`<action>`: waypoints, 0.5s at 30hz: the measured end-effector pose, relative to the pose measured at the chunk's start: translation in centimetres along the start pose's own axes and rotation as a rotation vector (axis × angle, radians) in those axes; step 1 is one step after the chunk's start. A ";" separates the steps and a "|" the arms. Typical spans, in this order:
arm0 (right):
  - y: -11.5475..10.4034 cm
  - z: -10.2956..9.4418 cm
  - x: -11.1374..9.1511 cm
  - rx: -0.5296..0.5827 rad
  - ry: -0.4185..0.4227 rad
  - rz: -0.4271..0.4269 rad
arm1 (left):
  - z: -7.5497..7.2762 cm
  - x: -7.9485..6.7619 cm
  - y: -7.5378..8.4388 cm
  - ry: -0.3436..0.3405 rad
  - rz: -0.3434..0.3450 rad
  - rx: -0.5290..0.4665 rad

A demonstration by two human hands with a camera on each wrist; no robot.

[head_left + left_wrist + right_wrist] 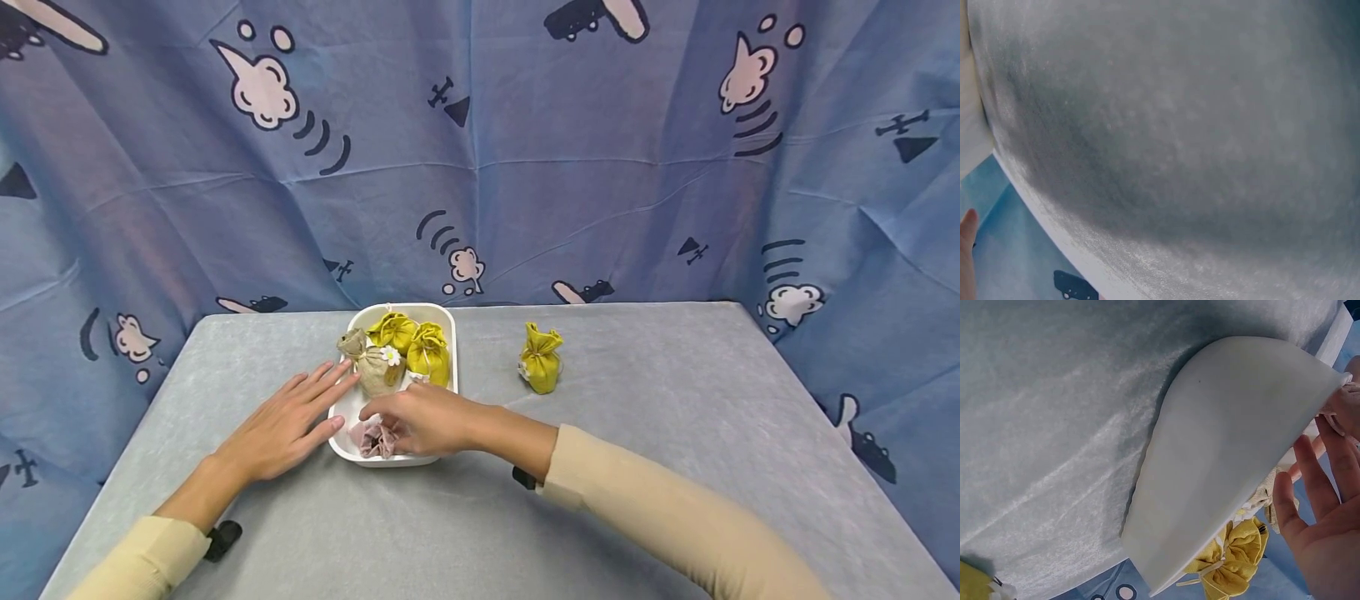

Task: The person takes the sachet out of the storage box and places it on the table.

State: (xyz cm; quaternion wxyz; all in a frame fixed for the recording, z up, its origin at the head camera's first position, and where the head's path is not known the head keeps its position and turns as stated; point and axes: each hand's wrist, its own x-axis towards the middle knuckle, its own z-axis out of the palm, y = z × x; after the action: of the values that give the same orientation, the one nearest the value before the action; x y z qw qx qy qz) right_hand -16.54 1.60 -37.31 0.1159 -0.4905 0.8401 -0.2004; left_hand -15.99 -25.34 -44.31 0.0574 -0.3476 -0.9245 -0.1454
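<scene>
A white tray [454,346] stands left of centre on the table. My right hand [431,419] reaches over its near end and pinches a small pink drawstring pouch [377,442] between thumb and fingers, close inside the near wall. In the right wrist view, the pouch [1349,406] shows only partly at the right edge, by the fingertips. My left hand [288,421] lies with fingers spread against the tray's left rim. Toward the far end of the tray sit a beige pouch [380,372] with a white flower and two yellow pouches, one [430,354] in front of the other [393,331].
Another yellow pouch [541,360] stands upright on the grey cloth-covered table [675,417], right of the tray. A blue patterned curtain [525,208] hangs behind and along both sides. Mostly grey tabletop [1179,125] fills the left wrist view.
</scene>
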 end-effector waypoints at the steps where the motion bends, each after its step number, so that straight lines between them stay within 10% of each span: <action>1: 0.0 0.0 0.0 0.004 0.001 -0.001 | 0.0 0.0 0.0 0.001 0.000 0.001; 15: -0.3 -0.5 0.1 0.030 0.055 0.034 | 0.1 -0.2 0.0 -0.016 -0.021 -0.006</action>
State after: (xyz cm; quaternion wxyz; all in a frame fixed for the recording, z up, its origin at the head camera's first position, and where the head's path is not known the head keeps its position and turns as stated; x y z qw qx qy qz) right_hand -16.52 1.52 -36.73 0.1032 -0.4686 0.8482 -0.2243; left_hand -15.86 -25.41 -44.41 0.0471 -0.3391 -0.9281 -0.1462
